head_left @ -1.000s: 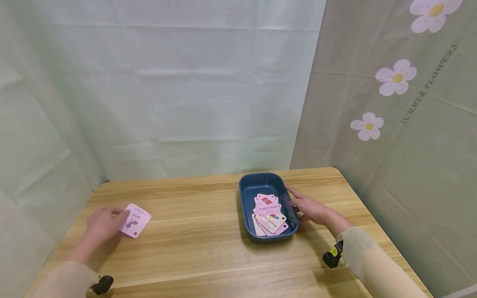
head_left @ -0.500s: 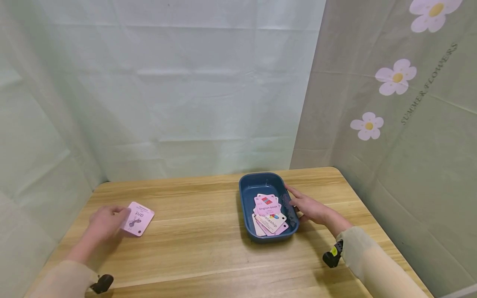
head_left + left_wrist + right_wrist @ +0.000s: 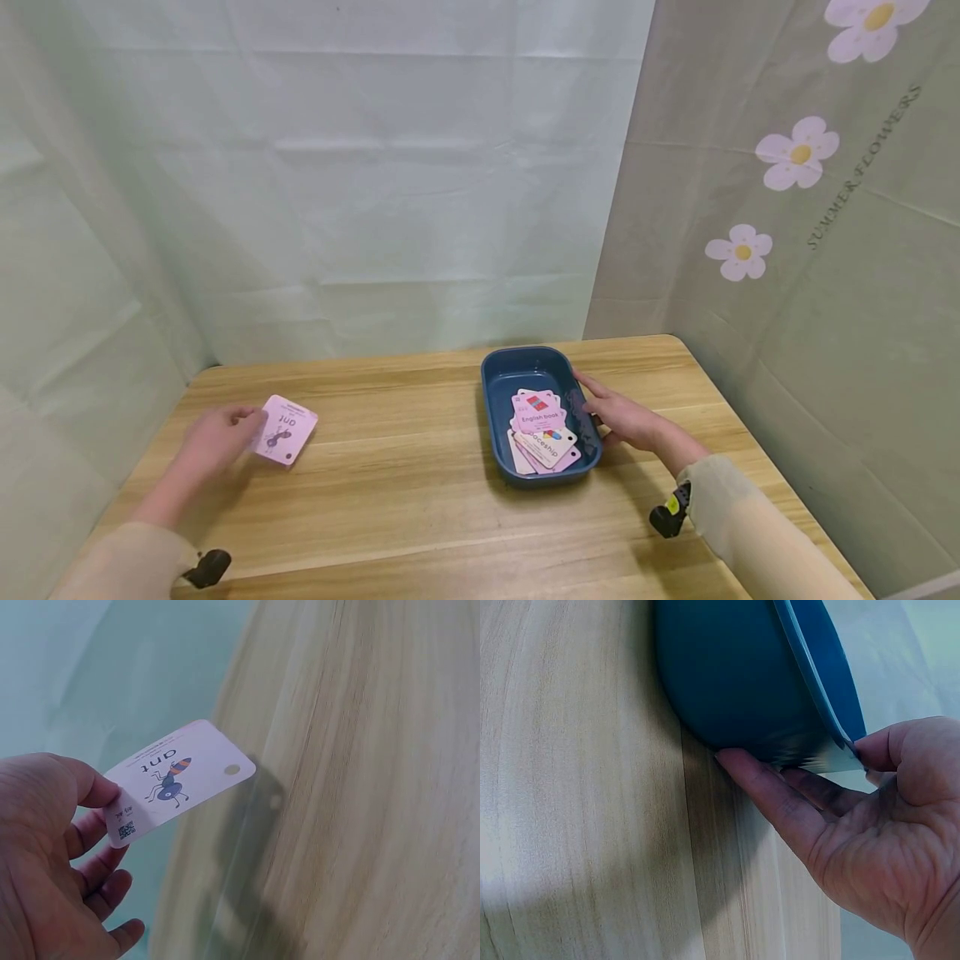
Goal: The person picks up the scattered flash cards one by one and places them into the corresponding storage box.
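Note:
My left hand [image 3: 221, 437] pinches a pink flashcard [image 3: 288, 429] at one edge, between thumb and fingers. In the left wrist view the card [image 3: 176, 784] shows the word "ant", an ant picture, a punched hole and a QR code; it is held above the wooden table, casting a shadow. On the right, my right hand [image 3: 626, 421] grips the side of a dark blue rectangular tray [image 3: 501, 442]. From the right wrist, fingers [image 3: 772, 795] lie along the tray's outer wall, with another digit at the rim. Several flashcards [image 3: 546, 442] overlap inside the tray, "English book" on top.
The wooden table [image 3: 397, 492] ends at a pale curtain [image 3: 375, 208] behind and on the left. A grey-green curtain [image 3: 847, 333] with printed flowers closes the right side. Bare tabletop lies between the left hand and the tray.
My left hand has carried the ant flashcard slightly right and away from me, turning it a little. The right hand and the tray have stayed in place.

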Motion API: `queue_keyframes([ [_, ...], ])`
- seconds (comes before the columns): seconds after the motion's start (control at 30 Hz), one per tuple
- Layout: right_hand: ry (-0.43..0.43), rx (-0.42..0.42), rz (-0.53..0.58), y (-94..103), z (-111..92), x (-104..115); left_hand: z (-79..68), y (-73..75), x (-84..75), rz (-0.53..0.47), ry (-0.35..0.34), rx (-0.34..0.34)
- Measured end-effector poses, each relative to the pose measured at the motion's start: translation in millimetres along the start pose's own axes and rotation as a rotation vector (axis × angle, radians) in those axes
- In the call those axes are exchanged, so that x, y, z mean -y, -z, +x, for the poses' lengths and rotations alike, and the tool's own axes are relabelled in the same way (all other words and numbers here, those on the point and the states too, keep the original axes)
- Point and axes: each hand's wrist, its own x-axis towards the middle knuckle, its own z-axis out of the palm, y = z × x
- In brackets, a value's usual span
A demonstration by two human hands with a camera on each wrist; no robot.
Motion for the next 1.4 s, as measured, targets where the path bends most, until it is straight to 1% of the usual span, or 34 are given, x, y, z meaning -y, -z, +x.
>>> queue_keyframes([
  [0.2, -0.001, -0.001, -0.007, 0.5, 0, -1, 1.4, -3.5, -6.0, -0.004, -0.056, -0.039],
  [0.43, 0.005, 0.005, 0.0, 0.6, 1, -1, 0.3, -6.0, -21.2, -0.008, -0.104, -0.065],
  [0.7, 0.007, 0.005, 0.0, 0.3, 1, 0, -2.3, -8.6, -34.9, -0.03, -0.123, -0.074],
  [0.93, 0.007, 0.012, -0.019, 0.5, 1, 0, -4.3, -10.8, -41.9, -0.06, -0.133, -0.068],
  [1.1, 0.011, 0.015, -0.02, 0.5, 1, 0, -7.0, -12.4, -49.3, -0.065, -0.142, -0.086],
  [1.27, 0.02, 0.027, -0.029, 1.9, 1, -1, -8.0, -14.2, -58.4, -0.07, -0.166, -0.1],
  [1.4, 0.019, 0.032, -0.032, 2.5, 0, 0, -5.5, -16.0, -63.2, -0.09, -0.189, -0.107],
])
